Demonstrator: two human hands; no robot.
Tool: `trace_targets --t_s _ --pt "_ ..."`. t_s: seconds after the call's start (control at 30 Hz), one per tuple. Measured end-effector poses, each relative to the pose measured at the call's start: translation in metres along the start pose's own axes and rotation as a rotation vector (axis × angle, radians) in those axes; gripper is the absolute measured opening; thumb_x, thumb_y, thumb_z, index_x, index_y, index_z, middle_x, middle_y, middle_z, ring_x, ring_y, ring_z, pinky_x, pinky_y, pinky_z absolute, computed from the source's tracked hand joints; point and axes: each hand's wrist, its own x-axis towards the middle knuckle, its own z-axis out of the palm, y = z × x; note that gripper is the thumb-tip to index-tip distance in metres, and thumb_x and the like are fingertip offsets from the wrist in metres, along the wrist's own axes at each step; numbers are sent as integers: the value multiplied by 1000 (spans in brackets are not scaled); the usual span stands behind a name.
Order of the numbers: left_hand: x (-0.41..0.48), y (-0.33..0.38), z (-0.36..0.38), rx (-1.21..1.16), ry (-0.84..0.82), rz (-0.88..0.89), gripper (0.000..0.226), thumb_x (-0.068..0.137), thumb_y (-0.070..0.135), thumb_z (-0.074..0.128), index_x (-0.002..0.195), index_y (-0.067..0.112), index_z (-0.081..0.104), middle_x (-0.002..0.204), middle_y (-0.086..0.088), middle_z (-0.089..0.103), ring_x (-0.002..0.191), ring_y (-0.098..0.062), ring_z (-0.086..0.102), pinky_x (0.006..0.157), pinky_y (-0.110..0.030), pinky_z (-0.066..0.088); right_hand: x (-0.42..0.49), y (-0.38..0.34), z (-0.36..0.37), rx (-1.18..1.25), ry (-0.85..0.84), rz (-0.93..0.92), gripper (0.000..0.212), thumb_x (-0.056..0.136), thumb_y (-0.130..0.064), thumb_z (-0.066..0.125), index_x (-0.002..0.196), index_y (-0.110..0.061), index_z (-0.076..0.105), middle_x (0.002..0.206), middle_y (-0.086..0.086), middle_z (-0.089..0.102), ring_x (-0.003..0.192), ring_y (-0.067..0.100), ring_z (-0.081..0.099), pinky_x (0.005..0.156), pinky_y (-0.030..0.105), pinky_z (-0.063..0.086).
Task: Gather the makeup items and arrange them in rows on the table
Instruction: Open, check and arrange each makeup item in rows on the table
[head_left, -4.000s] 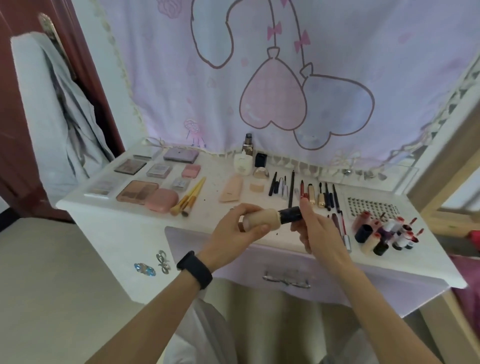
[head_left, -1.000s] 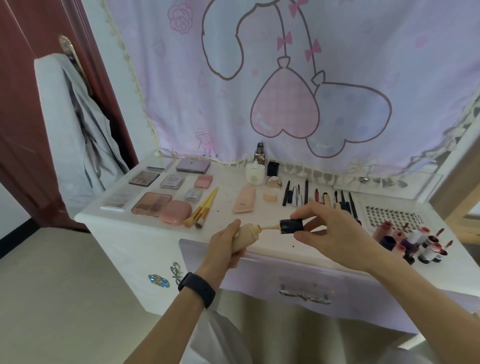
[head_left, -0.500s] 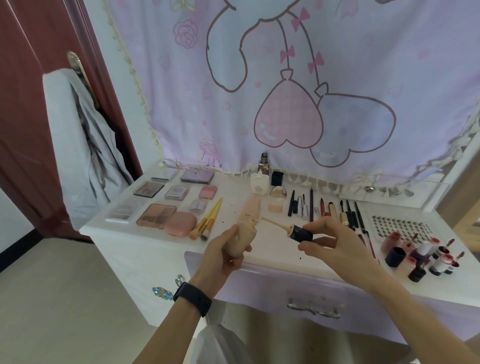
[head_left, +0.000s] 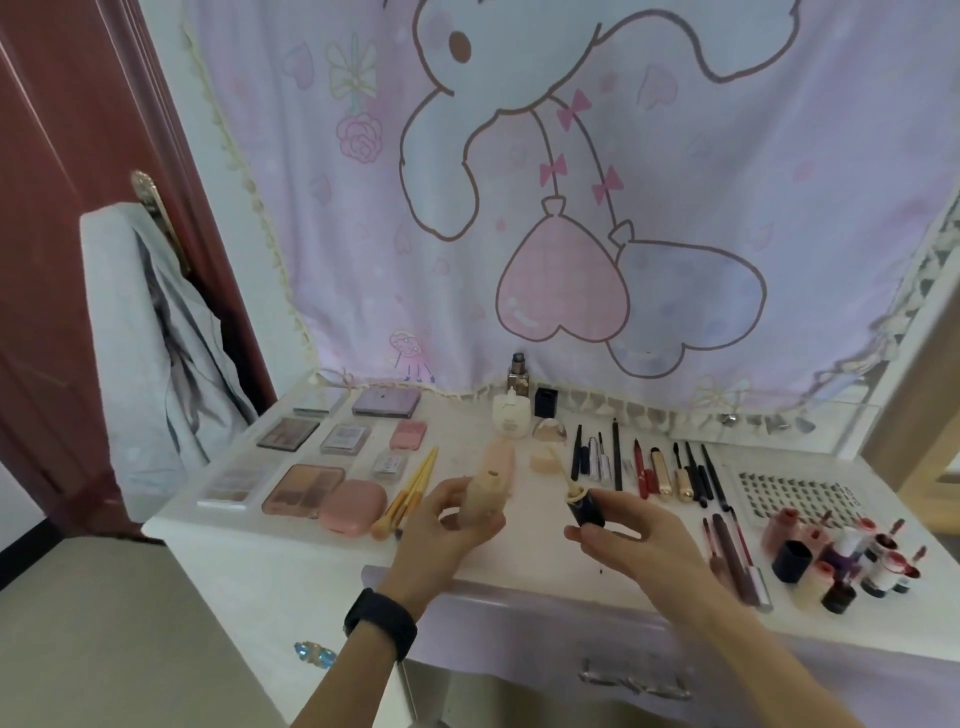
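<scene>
My left hand (head_left: 441, 525) grips a beige foundation bottle (head_left: 483, 496), uncapped and held over the front middle of the white table (head_left: 519, 561). My right hand (head_left: 634, 535) pinches its black cap (head_left: 586, 506), whose beige wand points up and back, apart from the bottle. Palettes and compacts (head_left: 304, 491) lie in rows at the left, with yellow brushes (head_left: 410, 491) beside them. Pencils and mascaras (head_left: 644, 467) lie in a row at the centre right. Small bottles and lip tints (head_left: 852, 556) cluster at the right.
A lash tray (head_left: 795, 493) lies at the back right. Bottles (head_left: 514, 410) stand by the pink curtain (head_left: 571, 208) behind the table. A grey garment (head_left: 156, 364) hangs on the red door (head_left: 78, 208) at the left. A drawer handle (head_left: 634, 686) sits below the table edge.
The cap with its wand has come out of the bottle and moved right, away from it. The bottle has tilted more upright. My view has risen.
</scene>
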Motion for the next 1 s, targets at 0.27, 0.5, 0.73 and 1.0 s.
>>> trace_targets --t_s 0.27,0.5,0.73,1.0 --pt "18 -13 -3 298 19 91 42 69 48 84 108 39 70 99 20 70 93 1 61 81 -20 47 21 -4 12 -72 81 50 29 87 -9 78 112 -20 69 102 -7 78 98 8 73 81 20 58" --pt "25 -9 -1 397 2 98 45 77 38 82 119 36 67 106 16 68 91 -4 62 78 -17 47 44 4 27 -350 173 51 30 84 -27 81 108 -31 63 102 -16 72 94 -1 66 77 16 48" --pt "29 -6 -1 488 -31 98 44 82 37 78 124 30 65 108 16 68 95 -4 62 87 -28 51 49 12 39 -535 168 6 26 84 -30 80 99 -40 61 98 -19 68 83 0 62 66 10 39" --pt "29 -8 -1 490 -37 96 41 84 33 77 122 28 64 109 14 67 97 -5 62 88 -28 52 51 14 43 -754 143 12 27 85 -35 76 109 -28 66 102 -11 71 94 10 65 85 28 51"
